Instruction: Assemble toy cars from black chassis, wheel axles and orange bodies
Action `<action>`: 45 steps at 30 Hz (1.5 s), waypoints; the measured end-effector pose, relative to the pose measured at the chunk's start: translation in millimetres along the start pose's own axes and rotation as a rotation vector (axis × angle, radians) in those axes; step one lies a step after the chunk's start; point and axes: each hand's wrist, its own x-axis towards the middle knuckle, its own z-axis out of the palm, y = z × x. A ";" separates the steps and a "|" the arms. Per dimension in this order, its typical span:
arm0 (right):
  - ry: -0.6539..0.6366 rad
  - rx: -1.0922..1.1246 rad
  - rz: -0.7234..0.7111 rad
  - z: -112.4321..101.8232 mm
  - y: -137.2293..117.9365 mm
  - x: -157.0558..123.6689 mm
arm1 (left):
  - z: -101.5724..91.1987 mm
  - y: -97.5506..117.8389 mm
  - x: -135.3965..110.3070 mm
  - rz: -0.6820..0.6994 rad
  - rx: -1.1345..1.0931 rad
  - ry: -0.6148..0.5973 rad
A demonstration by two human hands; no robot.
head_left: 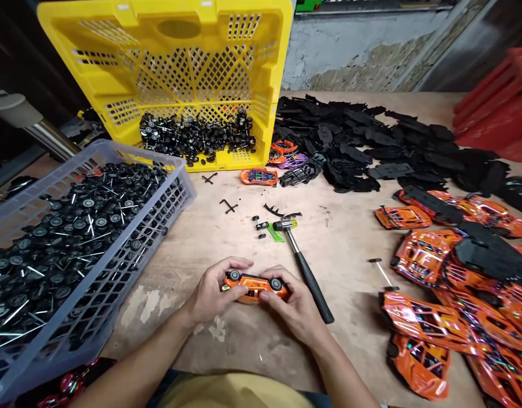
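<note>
An orange toy car (254, 281) lies on its side between my two hands, its black wheels facing up and away from me. My left hand (213, 290) grips its left end, thumb along the near side. The right end is held in my right hand (295, 300), with that thumb also pressed on the near side. Just right of my right hand rests a hammer (307, 272) with a black handle and a yellow-tipped head. Beyond the car, a small green piece (275, 232) and a wheel pair (261, 226) lie beside the hammer head.
A clear basket (182, 170) of wheel axles stands at left. Behind it, a tilted yellow crate (281, 68) holds more wheels. Black chassis plates (349, 136) are heaped at the back right. Orange cars (431, 323) pile up on the right, near a red crate (499, 107).
</note>
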 end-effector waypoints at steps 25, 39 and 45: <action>0.041 -0.158 -0.216 5.9 1.1 -12.2 | 1.4 -5.6 -10.7 0.209 0.115 -0.045; -0.132 -0.504 -0.309 7.3 -28.8 -0.4 | -1.3 -6.8 -11.5 0.185 0.105 -0.091; -0.130 -0.593 -0.320 11.2 -32.6 5.7 | -11.5 -2.1 -14.2 0.181 0.133 -0.242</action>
